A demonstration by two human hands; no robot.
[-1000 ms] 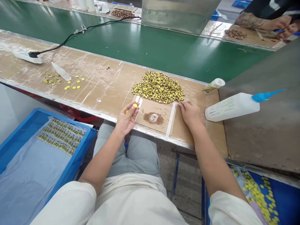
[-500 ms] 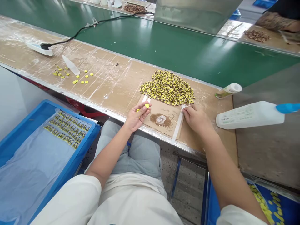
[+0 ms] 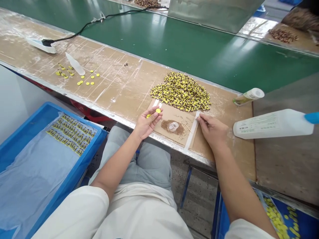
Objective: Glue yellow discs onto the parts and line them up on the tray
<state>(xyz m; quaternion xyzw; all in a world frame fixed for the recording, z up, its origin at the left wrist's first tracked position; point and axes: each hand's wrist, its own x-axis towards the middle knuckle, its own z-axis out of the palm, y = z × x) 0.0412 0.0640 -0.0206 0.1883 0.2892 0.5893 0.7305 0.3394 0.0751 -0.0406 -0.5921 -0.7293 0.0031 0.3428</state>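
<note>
My left hand [image 3: 146, 123] is at the bench's front edge, its fingers pinched on small yellow discs [image 3: 158, 110]. My right hand [image 3: 212, 130] rests on the brown bench just right of a cardboard pad [image 3: 175, 116], fingers curled; a thin stick seems to poke from them toward the pad, but I cannot be sure. On the pad lies a brown glue patch with a small clear cap [image 3: 172, 125]. A heap of yellow-and-dark small parts [image 3: 181, 91] lies just beyond both hands.
A white bottle with a blue tip [image 3: 272, 123] and a small vial [image 3: 248, 96] lie to the right. Loose yellow discs [image 3: 86, 79], a small dropper bottle [image 3: 75, 64] and a corded tool [image 3: 42, 45] are far left. Blue bins sit at lower left [image 3: 50, 111] and lower right [image 3: 305, 222]. A green conveyor belt [image 3: 194, 49] runs behind.
The view has shifted, so everything sits a little further right and up. My right hand has drawn back slightly from the heap toward the pad's right tape strip. The left hand keeps its discs.
</note>
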